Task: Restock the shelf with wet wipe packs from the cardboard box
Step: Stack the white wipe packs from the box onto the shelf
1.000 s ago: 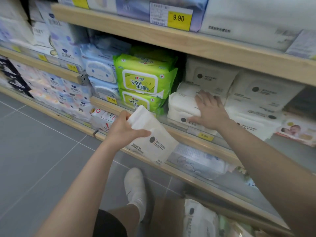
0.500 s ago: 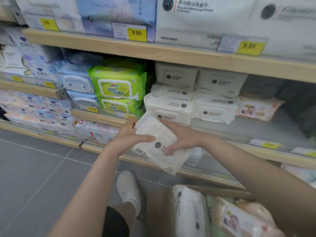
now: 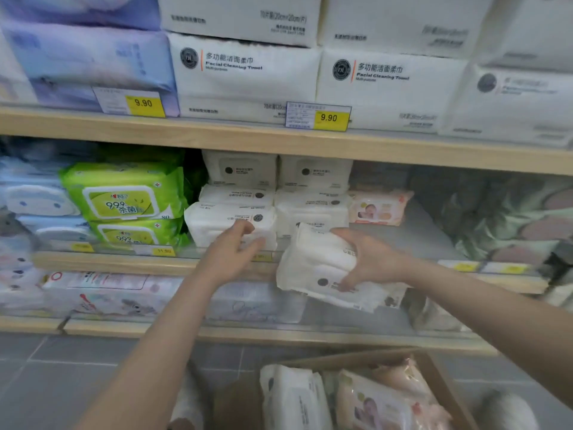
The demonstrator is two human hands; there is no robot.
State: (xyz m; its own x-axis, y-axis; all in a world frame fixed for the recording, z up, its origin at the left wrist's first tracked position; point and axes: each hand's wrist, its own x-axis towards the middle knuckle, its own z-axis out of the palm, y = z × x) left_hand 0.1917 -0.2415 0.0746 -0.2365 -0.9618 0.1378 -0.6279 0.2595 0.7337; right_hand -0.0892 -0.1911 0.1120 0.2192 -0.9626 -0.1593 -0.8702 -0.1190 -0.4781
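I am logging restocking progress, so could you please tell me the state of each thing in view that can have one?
Left hand: open, empty, fingers by the shelved white packs.
Right hand: grip on a pack.
White soft wet wipe pack with a dark round logo: held tilted, off the shelf.
Brown cardboard box: open, holding packs.
Stacked white wipe packs: shelved.
Pale wooden middle shelf: bare on the right.

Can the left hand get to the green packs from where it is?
Probably yes. The left hand holds nothing and hangs at the shelf edge, just right of the green packs. Nothing sits between them, and those packs face the open front.
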